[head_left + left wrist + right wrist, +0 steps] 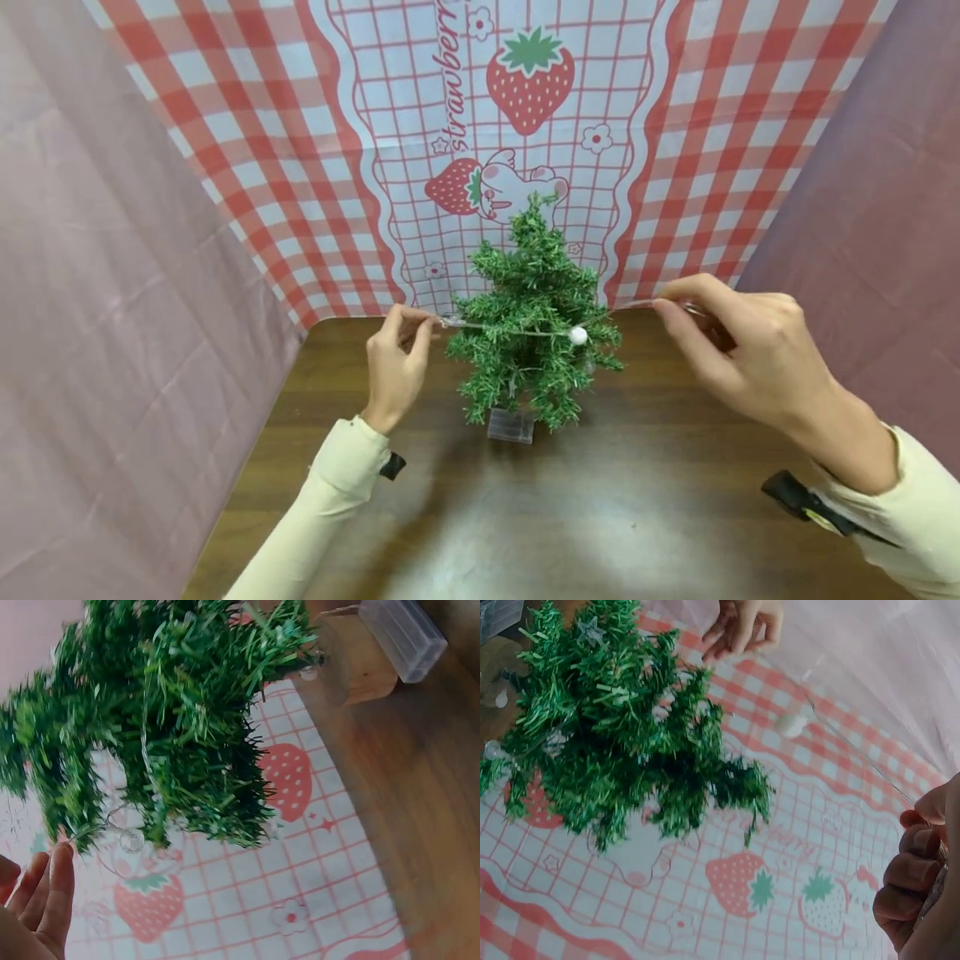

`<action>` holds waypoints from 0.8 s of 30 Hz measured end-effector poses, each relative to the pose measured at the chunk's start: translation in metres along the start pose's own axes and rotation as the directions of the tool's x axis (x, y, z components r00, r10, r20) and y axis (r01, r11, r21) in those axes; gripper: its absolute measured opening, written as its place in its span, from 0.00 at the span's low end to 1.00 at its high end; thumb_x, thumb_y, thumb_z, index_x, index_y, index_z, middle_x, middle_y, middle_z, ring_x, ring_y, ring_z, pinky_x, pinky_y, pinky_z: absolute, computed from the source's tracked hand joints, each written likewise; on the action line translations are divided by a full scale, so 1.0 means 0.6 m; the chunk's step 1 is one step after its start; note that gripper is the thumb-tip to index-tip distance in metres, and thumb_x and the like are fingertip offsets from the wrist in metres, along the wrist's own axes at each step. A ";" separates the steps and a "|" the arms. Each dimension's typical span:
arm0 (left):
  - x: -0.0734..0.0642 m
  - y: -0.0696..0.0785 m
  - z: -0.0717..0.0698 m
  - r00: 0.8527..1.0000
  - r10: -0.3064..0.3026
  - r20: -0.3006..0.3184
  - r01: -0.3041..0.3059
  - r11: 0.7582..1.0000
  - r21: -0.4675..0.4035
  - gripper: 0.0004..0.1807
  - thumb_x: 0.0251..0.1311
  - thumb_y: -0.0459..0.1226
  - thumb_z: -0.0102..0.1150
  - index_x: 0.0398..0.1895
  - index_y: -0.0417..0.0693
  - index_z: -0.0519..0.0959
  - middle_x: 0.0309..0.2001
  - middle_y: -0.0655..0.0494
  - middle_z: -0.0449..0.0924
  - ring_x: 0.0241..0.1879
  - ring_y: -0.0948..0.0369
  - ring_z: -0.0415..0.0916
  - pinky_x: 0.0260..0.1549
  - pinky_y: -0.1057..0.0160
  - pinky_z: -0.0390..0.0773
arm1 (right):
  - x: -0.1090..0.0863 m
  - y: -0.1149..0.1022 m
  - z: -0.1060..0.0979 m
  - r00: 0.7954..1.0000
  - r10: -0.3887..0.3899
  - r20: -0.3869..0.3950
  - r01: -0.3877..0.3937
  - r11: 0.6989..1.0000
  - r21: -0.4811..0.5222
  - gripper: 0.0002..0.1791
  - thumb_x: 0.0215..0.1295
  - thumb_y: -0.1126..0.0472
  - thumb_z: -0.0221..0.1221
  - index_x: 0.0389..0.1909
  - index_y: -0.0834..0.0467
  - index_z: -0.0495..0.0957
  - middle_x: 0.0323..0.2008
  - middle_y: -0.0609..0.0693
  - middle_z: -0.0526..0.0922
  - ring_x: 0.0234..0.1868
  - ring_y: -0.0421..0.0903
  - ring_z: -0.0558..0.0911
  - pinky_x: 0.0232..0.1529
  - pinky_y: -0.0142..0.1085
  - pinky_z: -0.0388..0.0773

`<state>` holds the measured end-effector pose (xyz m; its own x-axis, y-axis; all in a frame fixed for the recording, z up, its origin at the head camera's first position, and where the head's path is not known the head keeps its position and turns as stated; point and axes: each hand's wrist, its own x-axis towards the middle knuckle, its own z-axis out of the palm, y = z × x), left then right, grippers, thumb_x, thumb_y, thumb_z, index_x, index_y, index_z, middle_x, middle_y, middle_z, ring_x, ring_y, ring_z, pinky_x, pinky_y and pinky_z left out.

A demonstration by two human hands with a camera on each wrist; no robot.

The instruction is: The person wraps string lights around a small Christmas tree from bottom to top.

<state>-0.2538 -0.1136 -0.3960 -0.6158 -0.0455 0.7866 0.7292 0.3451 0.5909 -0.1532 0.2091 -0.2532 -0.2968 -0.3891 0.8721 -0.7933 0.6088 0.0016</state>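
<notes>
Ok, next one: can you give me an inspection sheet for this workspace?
Surface: brown wooden table, shiny towards the front.
Job's things: small green tree, upright; thin string with a white ball, crossing the tree in the head view.
Clutter: clear plastic box beside the tree's wooden base; whether it belongs to the job is unclear.
Hands: left hand and right hand each pinch the string.
Cables: nothing seen for certain; I cannot tell whether the string is wired.
Surroundings: red-and-white strawberry cloth behind, pinkish curtains on both sides.

Clipped "strawberr" lettering (452, 79) on checked cloth (408, 75)
</notes>
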 end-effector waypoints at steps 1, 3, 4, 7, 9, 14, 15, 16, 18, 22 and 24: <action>-0.004 0.004 0.001 1.000 0.021 0.008 -0.021 1.000 0.022 0.04 0.58 0.29 0.52 0.35 0.39 0.75 0.32 0.50 0.81 0.27 0.62 0.79 0.26 0.68 0.79 | -0.007 0.005 -0.004 1.000 0.017 -0.011 -0.017 1.000 0.007 0.16 0.61 0.53 0.52 0.26 0.62 0.79 0.12 0.38 0.66 0.13 0.27 0.59 0.14 0.22 0.54; -0.010 0.013 0.004 0.998 0.058 0.021 -0.059 0.997 0.053 0.03 0.58 0.30 0.53 0.34 0.41 0.76 0.31 0.54 0.82 0.26 0.63 0.78 0.25 0.69 0.78 | -0.020 0.016 -0.013 0.997 0.061 -0.038 -0.060 0.998 0.018 0.13 0.58 0.56 0.55 0.24 0.63 0.79 0.11 0.38 0.67 0.13 0.27 0.59 0.15 0.21 0.54; -0.011 0.017 0.005 0.997 0.077 0.029 -0.079 0.995 0.066 0.03 0.58 0.30 0.53 0.34 0.42 0.76 0.31 0.55 0.81 0.27 0.63 0.78 0.26 0.70 0.77 | -0.027 0.022 -0.018 0.995 0.085 -0.052 -0.084 0.996 0.029 0.12 0.56 0.58 0.56 0.23 0.64 0.79 0.11 0.38 0.67 0.13 0.27 0.59 0.15 0.20 0.53; -0.013 0.028 0.010 0.989 0.133 0.069 -0.140 0.984 0.108 0.04 0.58 0.31 0.53 0.34 0.41 0.76 0.31 0.55 0.81 0.28 0.64 0.76 0.28 0.71 0.76 | -0.046 0.036 -0.031 0.987 0.140 -0.079 -0.134 0.988 0.073 0.07 0.51 0.65 0.57 0.20 0.65 0.78 0.11 0.38 0.69 0.13 0.27 0.59 0.15 0.19 0.52; -0.014 0.033 0.012 0.981 0.165 0.099 -0.178 0.974 0.139 0.04 0.58 0.31 0.52 0.34 0.40 0.77 0.31 0.55 0.80 0.29 0.66 0.75 0.30 0.72 0.75 | -0.058 0.042 -0.037 0.985 0.158 -0.076 -0.149 0.983 0.108 0.06 0.49 0.68 0.57 0.17 0.65 0.77 0.11 0.38 0.67 0.13 0.27 0.58 0.15 0.19 0.50; -0.015 0.038 0.018 0.970 0.198 0.142 -0.224 0.952 0.206 0.05 0.59 0.31 0.52 0.35 0.40 0.77 0.29 0.57 0.76 0.26 0.68 0.70 0.26 0.72 0.73 | -0.091 0.047 -0.049 0.984 0.179 0.010 -0.178 0.969 0.170 0.07 0.47 0.71 0.55 0.15 0.60 0.75 0.11 0.36 0.65 0.13 0.26 0.57 0.13 0.19 0.49; -0.014 0.038 0.020 0.970 0.195 0.144 -0.223 0.950 0.216 0.05 0.59 0.32 0.51 0.35 0.41 0.77 0.28 0.57 0.76 0.26 0.68 0.70 0.25 0.72 0.73 | -0.098 0.047 -0.051 0.982 0.187 0.034 -0.190 0.967 0.168 0.07 0.47 0.72 0.54 0.16 0.59 0.75 0.12 0.36 0.65 0.12 0.26 0.56 0.12 0.19 0.49; -0.011 0.038 0.023 0.971 0.193 0.145 -0.222 0.949 0.225 0.05 0.59 0.32 0.51 0.35 0.41 0.77 0.28 0.58 0.75 0.26 0.68 0.69 0.24 0.72 0.73 | -0.106 0.048 -0.052 0.979 0.196 0.053 -0.203 0.966 0.163 0.08 0.47 0.72 0.54 0.16 0.58 0.75 0.12 0.36 0.64 0.12 0.26 0.56 0.12 0.19 0.50; -0.003 0.039 0.030 0.970 0.192 0.149 -0.224 0.945 0.238 0.06 0.60 0.33 0.50 0.36 0.41 0.77 0.29 0.57 0.76 0.26 0.68 0.69 0.24 0.71 0.73 | -0.121 0.051 -0.056 0.969 0.228 0.097 -0.240 0.961 0.140 0.10 0.46 0.74 0.54 0.17 0.56 0.75 0.12 0.35 0.64 0.12 0.26 0.56 0.11 0.20 0.50; 0.015 0.046 0.045 0.960 0.217 0.177 -0.260 0.926 0.273 0.07 0.61 0.33 0.49 0.36 0.43 0.77 0.31 0.57 0.77 0.27 0.68 0.71 0.27 0.72 0.74 | -0.144 0.064 -0.064 0.925 0.327 0.193 -0.343 0.938 0.050 0.15 0.45 0.76 0.58 0.20 0.50 0.75 0.12 0.34 0.64 0.11 0.26 0.57 0.11 0.21 0.52; 0.020 0.050 0.051 0.950 0.244 0.196 -0.294 0.911 0.291 0.07 0.60 0.33 0.49 0.36 0.43 0.77 0.32 0.56 0.77 0.29 0.67 0.71 0.30 0.73 0.74 | -0.152 0.074 -0.068 0.892 0.374 0.256 -0.388 0.922 0.004 0.15 0.47 0.75 0.59 0.23 0.49 0.76 0.12 0.34 0.65 0.11 0.27 0.58 0.11 0.22 0.54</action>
<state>-0.2485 -0.0753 -0.3745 -0.4653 0.2244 0.8562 0.7582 0.6002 0.2548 -0.1396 0.2995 -0.3126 -0.6970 -0.2964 0.6529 -0.6187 0.7089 -0.3387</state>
